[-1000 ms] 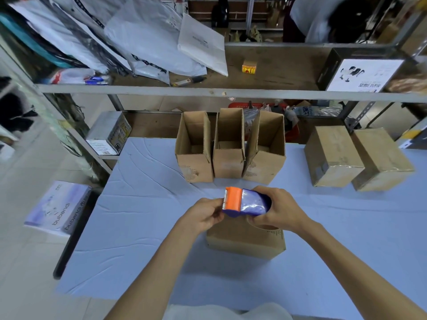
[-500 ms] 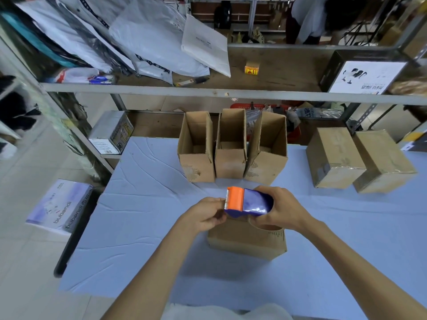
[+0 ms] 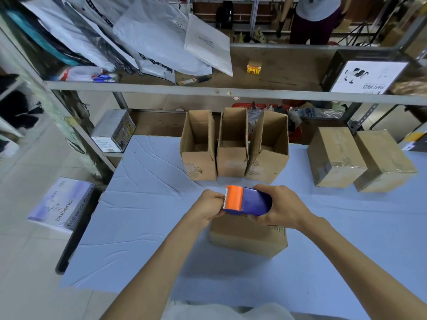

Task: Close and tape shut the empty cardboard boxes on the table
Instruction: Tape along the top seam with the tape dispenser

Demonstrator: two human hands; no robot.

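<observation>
On the blue-covered table [image 3: 138, 227], the closed cardboard box [image 3: 248, 239] sits just under the hands. It is plain brown, probably light and easily dented while empty, and best steadied by its side walls. Above it the right hand [image 3: 280, 209] grips the blue-and-orange tape dispenser [image 3: 248, 202], while the left hand [image 3: 205, 207] pinches at its toothed end.

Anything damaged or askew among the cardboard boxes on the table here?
The left open box has a scuffed, torn patch low on its front face. The right open box sits turned out of line with the middle open box. Nothing else stands out.
</observation>
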